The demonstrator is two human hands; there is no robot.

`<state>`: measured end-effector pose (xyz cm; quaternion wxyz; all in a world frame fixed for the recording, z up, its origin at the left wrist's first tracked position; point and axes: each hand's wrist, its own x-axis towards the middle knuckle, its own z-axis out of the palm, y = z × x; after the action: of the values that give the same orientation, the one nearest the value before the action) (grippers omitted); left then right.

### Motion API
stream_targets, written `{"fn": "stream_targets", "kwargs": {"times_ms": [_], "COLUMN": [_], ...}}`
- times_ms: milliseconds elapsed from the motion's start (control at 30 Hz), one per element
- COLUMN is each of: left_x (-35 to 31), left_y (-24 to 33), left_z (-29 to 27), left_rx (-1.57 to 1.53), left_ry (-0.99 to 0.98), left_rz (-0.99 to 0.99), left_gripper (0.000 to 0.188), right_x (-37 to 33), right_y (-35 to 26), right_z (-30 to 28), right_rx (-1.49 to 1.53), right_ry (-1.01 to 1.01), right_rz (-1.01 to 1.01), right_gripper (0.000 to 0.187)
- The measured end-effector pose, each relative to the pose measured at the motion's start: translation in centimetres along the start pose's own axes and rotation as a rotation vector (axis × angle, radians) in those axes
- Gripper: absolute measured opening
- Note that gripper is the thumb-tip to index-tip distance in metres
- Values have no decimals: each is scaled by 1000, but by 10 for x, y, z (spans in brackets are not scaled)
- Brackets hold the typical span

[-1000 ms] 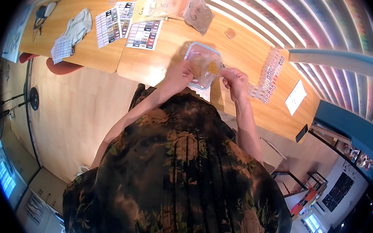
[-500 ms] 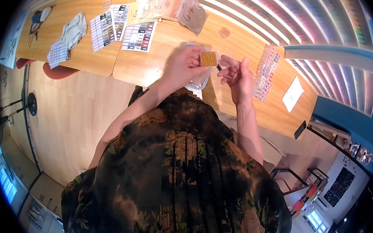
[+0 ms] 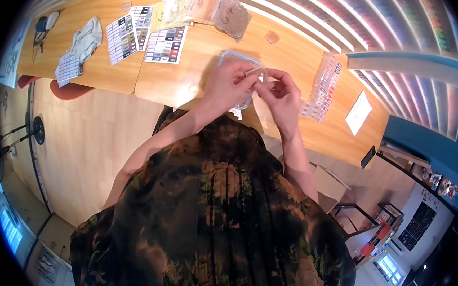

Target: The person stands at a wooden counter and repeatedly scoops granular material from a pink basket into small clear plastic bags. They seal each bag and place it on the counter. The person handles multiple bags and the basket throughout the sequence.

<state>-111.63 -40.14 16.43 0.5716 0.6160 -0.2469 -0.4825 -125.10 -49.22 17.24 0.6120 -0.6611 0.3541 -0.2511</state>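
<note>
My left hand (image 3: 227,88) and my right hand (image 3: 282,100) meet over the table, fingers closed around a small clear plastic box (image 3: 264,75). Thumbs and fingertips of both hands press at its edges. Its contents are mostly covered by the fingers, and I cannot tell whether a lid is on it. Beneath the hands stands a clear tub with a blue rim (image 3: 238,53); what lies inside is largely hidden by my left hand.
Bags of beads (image 3: 231,16) and colour charts (image 3: 165,44) lie at the back left. Several small clear boxes (image 3: 325,88) stand in rows on the right, near a white sheet (image 3: 358,113) and a phone (image 3: 367,157). A grey cloth (image 3: 87,37) lies far left. Racks (image 3: 323,16) line the back.
My right hand has come in to the left and joined the box in my left hand. The golden contents, plainly visible before, are now tilted away or covered.
</note>
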Motion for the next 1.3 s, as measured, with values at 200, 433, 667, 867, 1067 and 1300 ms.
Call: {"fn": "stream_targets", "kwargs": {"times_ms": [200, 433, 667, 867, 1067, 1300], "left_x": [12, -7, -28, -26, -12, -14], "left_y": [-14, 4, -18, -21, -15, 12], "left_z": [5, -22, -43, -47, -30, 2], "left_rx": [-87, -44, -111, -96, -45, 434], "left_ry": [52, 235, 396, 418, 291, 55], "left_rz": [32, 3, -25, 0, 65, 270], "left_gripper": [33, 34, 35, 36, 32, 47], "right_x": [25, 148, 197, 142, 75, 51], "right_y": [11, 105, 152, 94, 158, 57], "right_z": [-10, -59, -64, -75, -91, -77], "right_rx": [-439, -847, -878, -1350, -1303, -9], "right_ry": [36, 141, -34, -141, -67, -179], "right_rz": [-206, -64, -151, 319, 400, 356], "right_gripper": [46, 36, 37, 62, 61, 35]}}
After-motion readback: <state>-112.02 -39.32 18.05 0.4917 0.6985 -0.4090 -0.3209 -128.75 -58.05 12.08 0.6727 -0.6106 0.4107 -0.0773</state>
